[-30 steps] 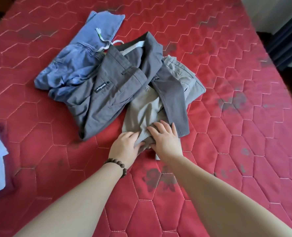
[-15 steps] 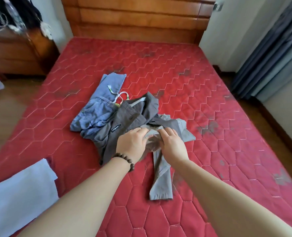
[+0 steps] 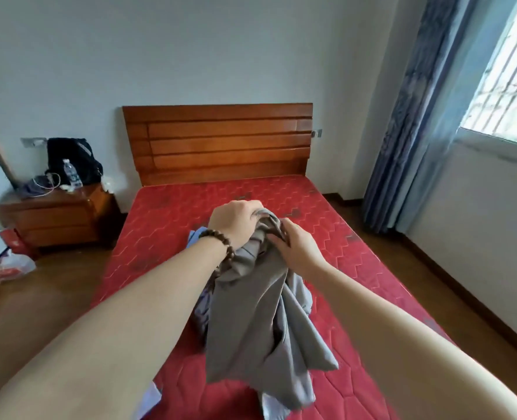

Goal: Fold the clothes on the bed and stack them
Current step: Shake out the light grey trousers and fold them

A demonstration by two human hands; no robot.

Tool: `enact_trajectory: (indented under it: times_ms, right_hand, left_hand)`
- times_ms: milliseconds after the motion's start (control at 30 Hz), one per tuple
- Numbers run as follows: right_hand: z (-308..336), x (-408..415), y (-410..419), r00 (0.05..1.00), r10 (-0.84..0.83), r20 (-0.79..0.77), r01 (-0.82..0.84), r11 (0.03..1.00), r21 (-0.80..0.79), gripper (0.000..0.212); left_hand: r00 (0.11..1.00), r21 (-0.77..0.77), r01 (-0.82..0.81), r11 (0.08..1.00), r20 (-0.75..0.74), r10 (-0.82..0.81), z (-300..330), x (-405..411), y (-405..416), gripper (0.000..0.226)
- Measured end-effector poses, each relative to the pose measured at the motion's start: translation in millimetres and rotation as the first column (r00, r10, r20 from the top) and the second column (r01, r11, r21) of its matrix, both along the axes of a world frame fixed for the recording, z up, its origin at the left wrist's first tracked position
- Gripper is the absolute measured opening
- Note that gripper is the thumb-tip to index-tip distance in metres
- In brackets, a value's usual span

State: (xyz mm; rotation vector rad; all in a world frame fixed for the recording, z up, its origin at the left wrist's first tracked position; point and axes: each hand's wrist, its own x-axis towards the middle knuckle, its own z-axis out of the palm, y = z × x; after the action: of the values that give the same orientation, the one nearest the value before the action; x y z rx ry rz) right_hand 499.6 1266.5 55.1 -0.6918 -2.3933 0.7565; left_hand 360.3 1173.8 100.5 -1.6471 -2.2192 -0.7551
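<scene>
While I am looking down from the head camera, I am holding the grey garment (image 3: 260,313) up over the red mattress (image 3: 357,268) with both hands. I am curling my left hand (image 3: 236,222), the one wearing the bead bracelet (image 3: 221,247), round the bunched top edge of the cloth, knuckles pointing toward twelve o'clock. My right hand (image 3: 296,247) is sitting just beside it at three o'clock of the left, thumb and fingers pinching the same gathered edge. The cloth is hanging from both grips toward six o'clock in loose folds, its lower end hiding part of the mattress; whether it is touching the mattress I cannot tell. A bit of blue clothing (image 3: 197,234) is peeking out at nine o'clock of my left wrist, lying on the mattress, and a pale cloth (image 3: 151,398) is showing at the near edge under my left forearm. At twelve o'clock the wooden headboard (image 3: 221,144) is standing against the wall. At ten o'clock a nightstand (image 3: 57,213) is carrying a dark bag (image 3: 69,159) and a water bottle (image 3: 72,174). At two o'clock a blue curtain (image 3: 418,116) is hanging beside the window (image 3: 509,71).
</scene>
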Motion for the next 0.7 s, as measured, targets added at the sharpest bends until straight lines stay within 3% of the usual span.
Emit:
enact_trajectory:
  times_ms: [67,167,300,400,433,533,567,700]
  right_hand:
    - [16,17,-5,0.999,0.030,0.022,-0.028,0.997,-0.068,0.048]
    - [21,45,-9,0.993,0.063,0.101,-0.050,0.991,-0.125,0.094]
    - [16,61,-10,0.982,0.053,0.181,-0.034,0.994,-0.103,0.110]
    - [13,58,-3,0.987,-0.029,0.159,0.037,0.998,-0.051,0.099]
    - [13,55,2,0.990,-0.061,0.128,0.066,0.997,-0.039,0.085]
    - [21,45,14,0.990,-0.138,-0.021,0.136,0.987,-0.088,0.015]
    - [27,43,20,0.985,-0.162,-0.053,0.156,0.983,-0.098,0.006]
    - [72,35,45,0.976,-0.192,-0.108,0.192,0.981,-0.005,0.014]
  left_hand:
    - [0.998,0.020,0.036,0.999,0.048,-0.037,29,-2,-8,0.025]
    - [0.959,0.104,0.134,0.986,0.237,-0.155,70,-10,-17,0.024]
    - [0.866,0.238,0.237,0.942,0.387,-0.316,119,-13,-22,0.019]
    - [0.795,0.295,0.259,0.920,0.476,-0.377,148,-11,-26,0.023]
    - [0.768,0.326,0.243,0.913,0.510,-0.387,155,-12,-28,0.023]
    - [0.720,0.412,0.173,0.895,0.566,-0.400,168,-25,-34,0.030]
    - [0.731,0.419,0.145,0.897,0.565,-0.382,169,-31,-38,0.030]
    - [0.817,0.268,-0.005,0.963,0.557,-0.151,164,-59,-57,0.014]
